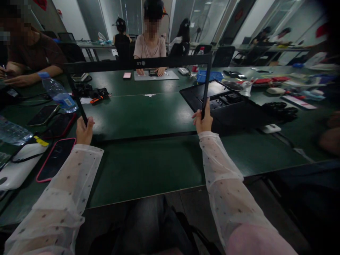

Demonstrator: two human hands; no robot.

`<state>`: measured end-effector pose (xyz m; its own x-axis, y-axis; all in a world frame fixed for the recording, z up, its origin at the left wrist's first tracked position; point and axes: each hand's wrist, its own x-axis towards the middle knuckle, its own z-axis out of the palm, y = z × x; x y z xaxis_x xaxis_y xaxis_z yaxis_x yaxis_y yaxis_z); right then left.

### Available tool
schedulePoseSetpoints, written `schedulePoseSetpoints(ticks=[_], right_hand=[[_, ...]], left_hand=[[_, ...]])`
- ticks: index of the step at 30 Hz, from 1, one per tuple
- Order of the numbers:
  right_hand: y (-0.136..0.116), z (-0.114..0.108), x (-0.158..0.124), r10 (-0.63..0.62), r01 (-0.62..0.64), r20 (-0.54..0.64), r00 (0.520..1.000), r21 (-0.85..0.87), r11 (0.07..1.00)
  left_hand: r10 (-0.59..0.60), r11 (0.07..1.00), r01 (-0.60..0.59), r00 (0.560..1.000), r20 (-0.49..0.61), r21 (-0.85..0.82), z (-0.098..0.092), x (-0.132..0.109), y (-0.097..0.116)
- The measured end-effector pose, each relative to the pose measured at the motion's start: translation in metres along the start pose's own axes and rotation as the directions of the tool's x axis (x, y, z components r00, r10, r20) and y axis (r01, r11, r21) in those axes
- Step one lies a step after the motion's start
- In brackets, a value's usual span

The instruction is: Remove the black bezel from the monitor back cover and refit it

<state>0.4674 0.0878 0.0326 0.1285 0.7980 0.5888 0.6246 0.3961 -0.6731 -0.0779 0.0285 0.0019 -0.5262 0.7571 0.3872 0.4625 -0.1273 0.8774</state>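
Observation:
I hold up a thin black rectangular screen bezel frame [138, 64], empty in the middle, above the green table [138, 117]. My left hand [84, 130] is closed around its left side bar near the bottom. My right hand [203, 120] is closed around its right side bar. The top bar carries a small logo and runs level across the view. Through the frame I see the table and a person seated opposite. Both my arms wear sheer white sleeves.
A disassembled black monitor back [220, 102] lies right of my right hand. Phones [55, 157], water bottles [58, 92] and a white device [18, 166] crowd the left. A blue tray [208, 75] and tools sit far right. People sit around the table.

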Motion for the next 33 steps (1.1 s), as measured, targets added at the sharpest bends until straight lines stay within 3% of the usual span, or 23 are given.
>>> schedulePoseSetpoints(ticks=[2,5,8,11,15,19,24,29,33], right_hand=[[0.013,0.015,0.001,0.02,-0.019,-0.031,0.999,0.005,1.0],[0.032,0.027,0.003,0.098,-0.099,-0.032,0.995,-0.049,0.994],[0.044,0.03,0.006,0.19,-0.184,0.013,0.982,-0.197,0.963],[0.052,0.032,0.007,0.235,-0.21,0.063,0.97,-0.27,0.94],[0.063,0.036,0.006,0.232,-0.198,0.137,0.963,-0.226,0.954],[0.072,0.038,0.007,0.251,-0.225,0.222,0.942,-0.138,0.965],[0.079,0.04,0.006,0.183,-0.168,0.293,0.938,-0.078,0.983],[0.081,0.044,0.002,0.183,-0.145,0.258,0.949,-0.16,0.976],[0.077,0.044,0.001,0.165,-0.094,0.242,0.956,-0.278,0.956]], left_hand=[[0.059,0.998,-0.06,0.997,0.039,0.013,0.002,-0.002,-0.002],[0.141,0.965,-0.155,0.987,0.082,0.213,0.002,-0.006,-0.003],[0.107,0.897,-0.155,0.985,0.137,0.413,0.002,-0.008,-0.004],[0.081,0.849,-0.171,0.977,0.198,0.5,0.002,-0.007,-0.008],[0.098,0.808,-0.217,0.966,0.238,0.548,0.003,-0.004,-0.015],[0.038,0.782,-0.192,0.965,0.261,0.593,0.001,-0.002,-0.018],[0.021,0.766,-0.187,0.963,0.268,0.615,0.0,0.001,-0.021],[0.065,0.776,-0.22,0.96,0.272,0.591,0.002,0.0,-0.025],[0.15,0.788,-0.308,0.936,0.318,0.533,0.005,-0.01,-0.013]])
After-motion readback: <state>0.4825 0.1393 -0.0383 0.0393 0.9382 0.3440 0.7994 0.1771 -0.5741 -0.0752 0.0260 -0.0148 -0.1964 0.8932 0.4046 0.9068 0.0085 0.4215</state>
